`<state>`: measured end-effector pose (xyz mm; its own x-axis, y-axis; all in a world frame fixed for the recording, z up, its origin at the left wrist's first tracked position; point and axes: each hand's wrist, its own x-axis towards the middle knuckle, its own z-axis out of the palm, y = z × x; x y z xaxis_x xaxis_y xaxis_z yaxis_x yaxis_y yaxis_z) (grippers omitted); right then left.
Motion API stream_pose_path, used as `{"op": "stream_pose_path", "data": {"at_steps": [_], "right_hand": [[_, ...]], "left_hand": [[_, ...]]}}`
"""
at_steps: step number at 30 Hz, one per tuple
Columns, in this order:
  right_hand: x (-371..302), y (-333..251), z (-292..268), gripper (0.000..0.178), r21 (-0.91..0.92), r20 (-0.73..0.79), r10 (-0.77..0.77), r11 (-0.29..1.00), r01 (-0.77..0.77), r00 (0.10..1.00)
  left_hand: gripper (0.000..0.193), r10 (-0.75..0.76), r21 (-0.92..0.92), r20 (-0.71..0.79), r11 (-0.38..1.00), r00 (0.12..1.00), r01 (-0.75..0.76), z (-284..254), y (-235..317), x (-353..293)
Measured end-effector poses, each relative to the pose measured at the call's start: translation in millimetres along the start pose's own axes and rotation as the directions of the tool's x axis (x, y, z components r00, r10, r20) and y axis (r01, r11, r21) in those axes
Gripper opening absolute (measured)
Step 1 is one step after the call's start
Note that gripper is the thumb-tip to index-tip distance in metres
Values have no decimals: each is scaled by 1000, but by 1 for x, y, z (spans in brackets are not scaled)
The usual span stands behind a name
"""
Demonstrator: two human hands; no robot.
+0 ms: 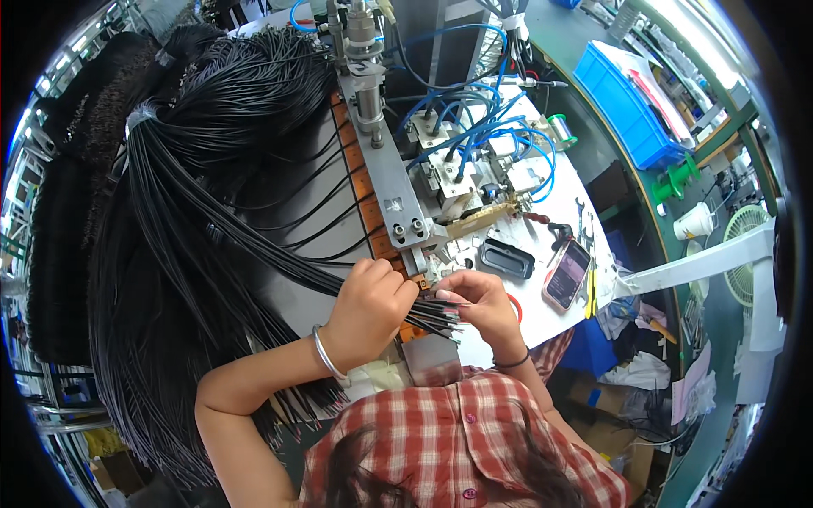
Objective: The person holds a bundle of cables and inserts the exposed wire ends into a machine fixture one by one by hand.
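Observation:
A thick bundle of thin black cables runs from the left down under my left hand. That hand is closed in a loose fist, and what its fingers grip is hidden beneath. Past it, the bundle's cable ends fan out, with small coloured wire tips. My right hand pinches thumb and forefinger together at a black cable end, just above these tips. Both hands are close together at the near end of an orange-brown fixture strip, below the metal arm of a machine. Several single cables lie across to that strip.
Blue air hoses loop over metal blocks behind the machine. On the white tabletop to the right lie a black tray, a phone and yellow-handled tools. A blue bin and a fan stand farther right.

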<state>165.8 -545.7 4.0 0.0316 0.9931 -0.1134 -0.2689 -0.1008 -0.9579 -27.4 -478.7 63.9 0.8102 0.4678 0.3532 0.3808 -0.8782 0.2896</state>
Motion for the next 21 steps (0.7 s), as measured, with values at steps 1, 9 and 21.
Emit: {"op": "stream_pose_path", "data": {"at_steps": [1,9,21], "right_hand": [[-1,-1,1,10,-2,5,-4,1000,4,1000],[2,-4,7,9,-85,-147,-81,994,69,986],[2,-6,-2,5,241,173,84,962,-125,981]], "left_hand": [[21,0,7,-5,1000,1000,0,0,1,0],[23,-19,18,19,1000,1000,19,-3,1,-2],[23,13,-86,-33,996,999,-16,-4,2,-1]]}}
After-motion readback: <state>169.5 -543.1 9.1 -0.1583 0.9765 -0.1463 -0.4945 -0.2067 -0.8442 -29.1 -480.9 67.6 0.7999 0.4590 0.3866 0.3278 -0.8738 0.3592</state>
